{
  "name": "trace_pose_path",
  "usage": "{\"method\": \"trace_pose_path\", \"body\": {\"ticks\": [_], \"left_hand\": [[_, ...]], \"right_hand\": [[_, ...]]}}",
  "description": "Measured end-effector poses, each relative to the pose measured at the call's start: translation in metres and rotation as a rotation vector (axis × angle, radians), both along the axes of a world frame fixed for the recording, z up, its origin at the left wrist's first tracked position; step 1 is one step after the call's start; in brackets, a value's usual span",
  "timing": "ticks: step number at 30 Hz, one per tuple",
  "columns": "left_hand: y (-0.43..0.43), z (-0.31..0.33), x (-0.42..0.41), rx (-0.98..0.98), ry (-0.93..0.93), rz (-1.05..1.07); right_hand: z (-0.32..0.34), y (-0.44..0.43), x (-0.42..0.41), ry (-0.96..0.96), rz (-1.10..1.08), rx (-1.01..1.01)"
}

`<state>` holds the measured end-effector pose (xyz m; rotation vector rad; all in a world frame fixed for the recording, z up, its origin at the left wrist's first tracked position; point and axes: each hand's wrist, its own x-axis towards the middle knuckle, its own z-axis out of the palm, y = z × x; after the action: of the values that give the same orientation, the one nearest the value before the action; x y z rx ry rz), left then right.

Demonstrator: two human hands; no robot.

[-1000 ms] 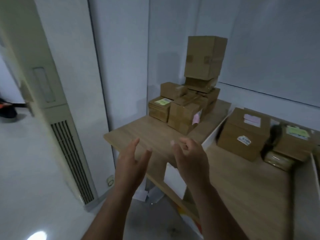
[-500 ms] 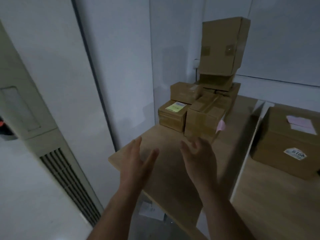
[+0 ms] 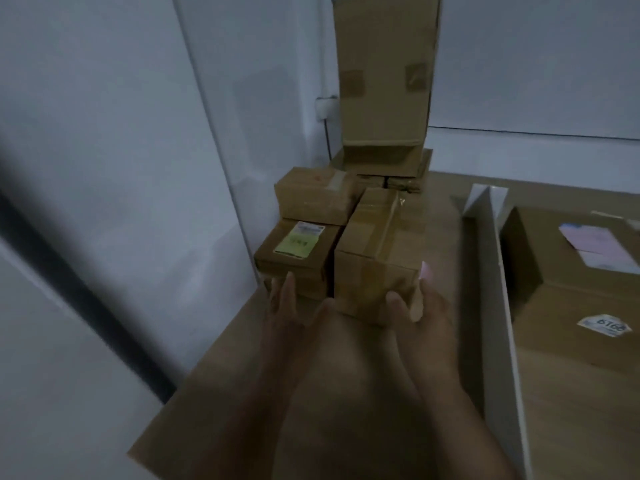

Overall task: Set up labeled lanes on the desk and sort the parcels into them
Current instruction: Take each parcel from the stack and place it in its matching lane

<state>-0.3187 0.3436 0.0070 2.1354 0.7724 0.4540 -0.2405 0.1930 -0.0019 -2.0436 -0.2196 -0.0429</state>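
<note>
A stack of brown cardboard parcels stands at the back of the wooden desk (image 3: pixel 221 393) against the wall. Nearest me is a taped box (image 3: pixel 377 247) with a pink slip on its right side. My left hand (image 3: pixel 291 320) is stretched out, fingers straight, just in front of the box's lower left corner. My right hand (image 3: pixel 422 323) reaches its front right corner, thumb and fingers spread and touching or nearly touching the cardboard. Left of it lies a flat parcel with a yellow-green label (image 3: pixel 298 247), with another box (image 3: pixel 315 195) on top. A tall box (image 3: pixel 384 74) towers behind.
A white divider panel (image 3: pixel 498 306) runs along the desk's right edge. Beyond it, on a lower surface, sits a large box (image 3: pixel 575 282) with pink and white labels. A white wall and a glass partition close off the left side.
I have moved closer to the desk and both hands have reached forward, from open air over the desk's near part up to the front of the taped box.
</note>
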Motion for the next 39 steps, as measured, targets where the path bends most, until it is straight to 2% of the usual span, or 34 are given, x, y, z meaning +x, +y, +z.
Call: {"method": "trace_pose_path", "body": {"ticks": [9, 14, 18, 22, 27, 35, 39], "left_hand": [[0.024, -0.011, 0.082, -0.090, 0.003, -0.169], [0.028, -0.011, 0.107, -0.386, -0.031, -0.259], [0.027, -0.017, 0.102, -0.455, -0.039, -0.308], [0.023, -0.013, 0.077, -0.457, -0.039, -0.359], [0.017, -0.010, 0.027, -0.338, 0.037, -0.342], [0.020, -0.007, -0.070, -0.256, 0.112, -0.487], [0.024, -0.011, -0.112, -0.249, 0.156, -0.481]], "right_hand": [[-0.012, 0.010, 0.052, 0.066, -0.014, -0.013], [-0.024, 0.020, 0.070, 0.119, -0.024, 0.044], [-0.027, 0.021, 0.062, 0.132, -0.057, 0.093], [-0.024, 0.016, 0.033, 0.158, -0.112, 0.123], [-0.020, 0.004, -0.027, 0.144, -0.222, 0.032], [-0.024, -0.003, -0.122, 0.142, -0.341, -0.071], [-0.014, 0.001, -0.168, 0.087, -0.377, -0.090]]}}
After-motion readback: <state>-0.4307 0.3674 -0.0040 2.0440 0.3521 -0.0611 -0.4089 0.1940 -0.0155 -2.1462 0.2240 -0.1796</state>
